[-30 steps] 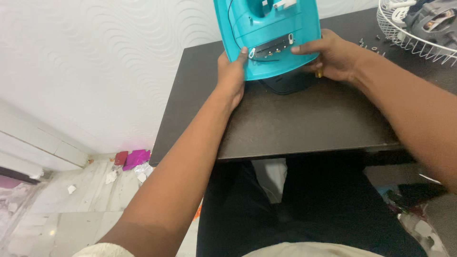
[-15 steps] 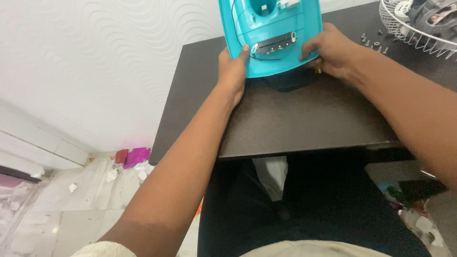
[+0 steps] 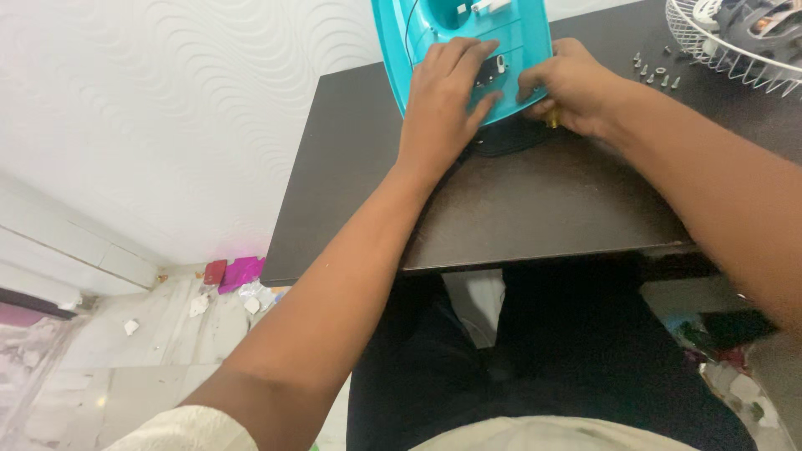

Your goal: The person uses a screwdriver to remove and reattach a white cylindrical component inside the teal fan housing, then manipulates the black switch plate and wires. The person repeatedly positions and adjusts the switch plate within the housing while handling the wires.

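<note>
A turquoise plastic appliance housing (image 3: pixel 434 25) stands at the far edge of a dark table (image 3: pixel 535 200), over a dark base part (image 3: pixel 510 138). My left hand (image 3: pixel 443 92) lies flat on the housing's near face, fingers spread over a small metal plate (image 3: pixel 489 71). My right hand (image 3: pixel 572 88) grips the housing's right lower edge, fingers curled beside that plate. Whether either hand pinches a small part is hidden.
A white wire fan guard (image 3: pixel 735 42) sits at the table's far right, with several loose screws (image 3: pixel 656 75) beside it. A textured white wall (image 3: pixel 167 108) is on the left. Pink scraps (image 3: pixel 238 271) and paper bits lie on the floor below.
My left hand has moved from the housing's left edge onto its near face, over the metal plate. My right hand stays at the right edge. The view has shifted slightly.
</note>
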